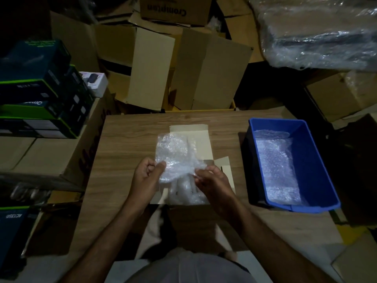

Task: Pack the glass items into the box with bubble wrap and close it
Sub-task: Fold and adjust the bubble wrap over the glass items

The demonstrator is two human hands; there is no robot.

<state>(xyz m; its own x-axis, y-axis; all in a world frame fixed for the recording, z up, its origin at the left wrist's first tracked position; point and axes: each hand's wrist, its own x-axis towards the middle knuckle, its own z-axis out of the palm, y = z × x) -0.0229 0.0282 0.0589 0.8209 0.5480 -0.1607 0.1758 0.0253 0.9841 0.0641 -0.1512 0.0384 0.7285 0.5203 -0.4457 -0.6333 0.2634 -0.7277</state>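
since the wood-grain worktop (126, 144) sits amid stacked brown cartons, the gear is kept close: blue plastic bin (318, 160) at right holds spare bubble wrap within reach. small open cardboard box (188, 129) lies centre, flaps spread so it can be filled. clear bubble wrap sheet (173, 154) is held up over the box, likely to go in as top padding. left hand (145, 176) pinches its left edge, fingers curled; right hand (212, 180) pinches the right edge. wrapped pale bundles lie in the box; glass itself can't be made out. dim light, near box wall hidden by the hands.
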